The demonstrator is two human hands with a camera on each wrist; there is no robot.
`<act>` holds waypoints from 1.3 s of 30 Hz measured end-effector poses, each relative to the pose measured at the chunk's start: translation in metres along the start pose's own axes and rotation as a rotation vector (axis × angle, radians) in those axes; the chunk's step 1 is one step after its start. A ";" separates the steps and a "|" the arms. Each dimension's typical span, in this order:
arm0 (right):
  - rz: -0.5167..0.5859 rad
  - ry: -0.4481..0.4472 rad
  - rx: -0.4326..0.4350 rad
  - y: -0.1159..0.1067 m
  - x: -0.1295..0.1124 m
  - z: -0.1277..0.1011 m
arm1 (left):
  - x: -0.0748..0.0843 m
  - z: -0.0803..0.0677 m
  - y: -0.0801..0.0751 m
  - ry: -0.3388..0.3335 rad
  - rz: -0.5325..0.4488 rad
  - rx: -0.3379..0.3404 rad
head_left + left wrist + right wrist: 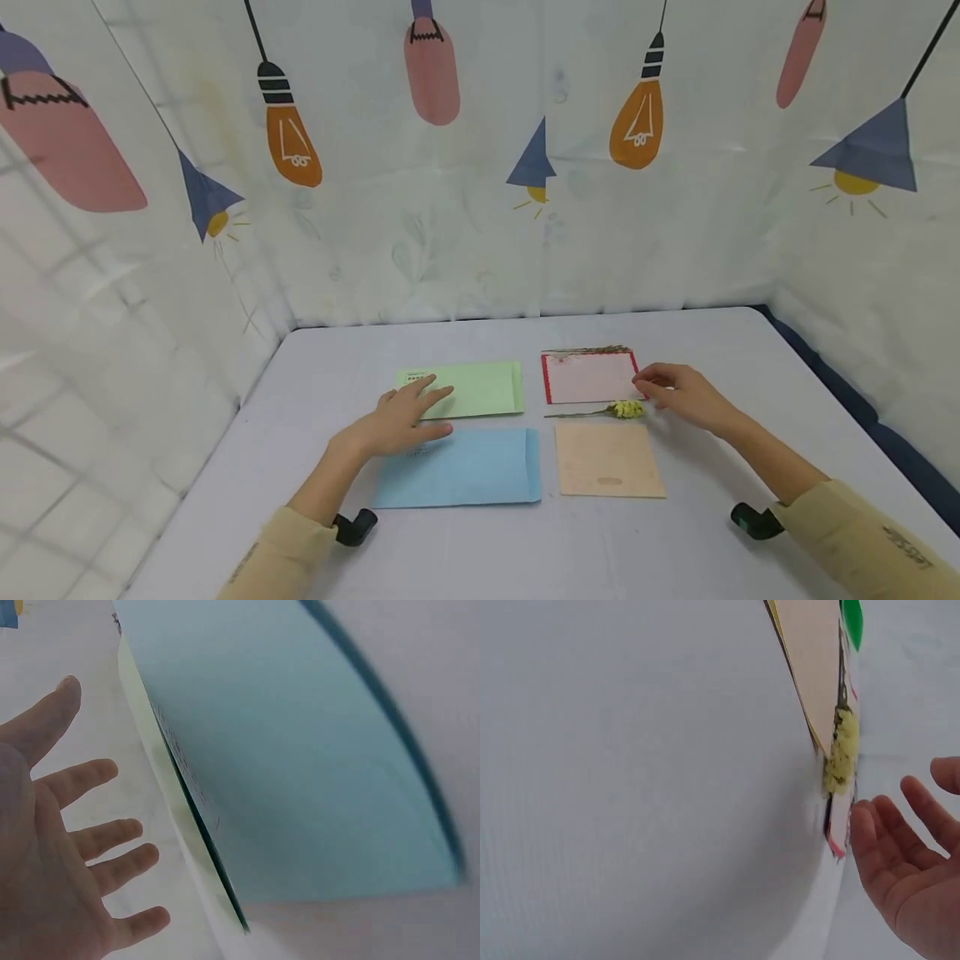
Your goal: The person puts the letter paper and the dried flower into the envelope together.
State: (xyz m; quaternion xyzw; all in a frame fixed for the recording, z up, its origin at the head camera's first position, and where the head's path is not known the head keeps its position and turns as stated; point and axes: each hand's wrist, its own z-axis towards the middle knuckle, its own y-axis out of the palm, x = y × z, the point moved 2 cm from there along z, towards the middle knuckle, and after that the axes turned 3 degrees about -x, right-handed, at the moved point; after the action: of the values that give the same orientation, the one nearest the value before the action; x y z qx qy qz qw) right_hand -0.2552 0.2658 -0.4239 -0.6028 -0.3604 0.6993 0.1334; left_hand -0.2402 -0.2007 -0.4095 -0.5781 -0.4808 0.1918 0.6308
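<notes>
At the table's middle, the left hand lay flat, fingers spread, across the green envelope and blue envelope, while the right hand, loosely open and holding nothing, hovered beside the yellow flower sprig and the red-bordered card.

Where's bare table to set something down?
Free: the grey table behind the green envelope and red-bordered card, and the front edge. Crowded: the middle, with the blue envelope, tan card, yellow dried sprig and both hands.

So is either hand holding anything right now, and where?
Nothing held. Left hand lies open over the green envelope and blue envelope; right hand is open beside the yellow flower sprig.
</notes>
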 end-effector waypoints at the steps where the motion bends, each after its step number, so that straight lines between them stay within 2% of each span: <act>1: 0.053 0.013 -0.003 0.003 -0.002 0.001 | 0.003 0.001 0.002 0.014 -0.001 -0.003; 6: 0.309 0.040 -0.033 0.021 -0.013 0.002 | 0.022 0.007 0.010 0.049 0.027 -0.013; 10: 0.422 0.053 -0.075 0.035 -0.024 0.004 | 0.039 0.009 0.019 0.061 0.050 -0.034; 17: 0.482 0.057 -0.173 0.058 -0.040 0.008 | 0.062 0.011 0.036 0.112 0.118 -0.072; 22: 0.523 0.046 -0.249 0.077 -0.048 0.010 | 0.072 0.013 0.042 0.090 0.153 -0.107; 31: 0.539 0.063 -0.335 0.107 -0.070 0.014 | 0.080 0.014 0.045 0.049 0.181 -0.165; 39: 0.630 0.105 -0.437 0.128 -0.078 0.013 | 0.082 0.013 0.047 0.038 0.161 -0.198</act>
State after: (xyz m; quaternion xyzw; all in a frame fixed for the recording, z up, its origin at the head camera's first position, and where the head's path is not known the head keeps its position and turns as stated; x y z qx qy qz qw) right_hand -0.2172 0.1227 -0.4504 -0.7331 -0.2910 0.5809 -0.2012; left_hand -0.1981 -0.1163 -0.4222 -0.6780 -0.4372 0.1823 0.5621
